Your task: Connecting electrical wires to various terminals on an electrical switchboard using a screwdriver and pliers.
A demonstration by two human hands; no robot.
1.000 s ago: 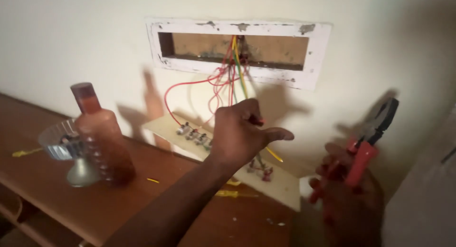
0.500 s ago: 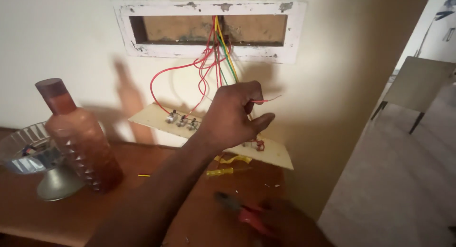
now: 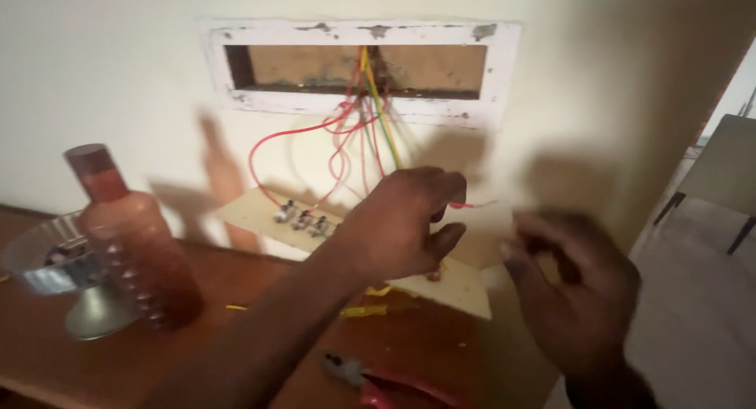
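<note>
Left hand [image 3: 398,224] pinching a red wire [image 3: 472,205] over the switch plate [image 3: 260,216], right hand [image 3: 579,287] empty, pliers [image 3: 378,381] on table [image 3: 47,362]

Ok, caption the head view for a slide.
Left hand holds a red wire at the switch plate; right hand empty.

- Red wires [image 3: 331,153] hang tangled from the open wall box, one pinched at its free end
- Pale switch plate [image 3: 272,216] leans tilted against the wall, on the wooden shelf

No packages, labels, signs or screens
</note>
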